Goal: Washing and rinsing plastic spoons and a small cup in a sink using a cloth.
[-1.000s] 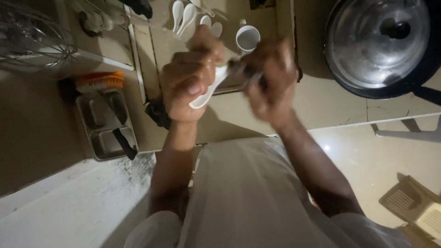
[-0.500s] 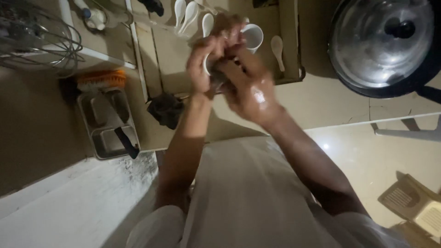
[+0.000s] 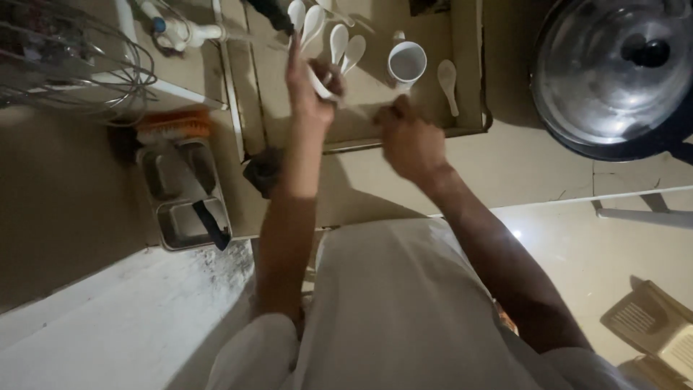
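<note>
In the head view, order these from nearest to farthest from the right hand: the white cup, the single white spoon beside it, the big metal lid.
From the right hand:
1. White cup, just beyond the hand, in the tray.
2. Single white spoon, at the cup's right; close to the cup's distance, slightly farther.
3. Big metal lid, far off at the right.

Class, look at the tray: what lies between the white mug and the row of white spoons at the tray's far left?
In the head view, bare tray lies between the mug and the spoons; nothing rests there.
</note>
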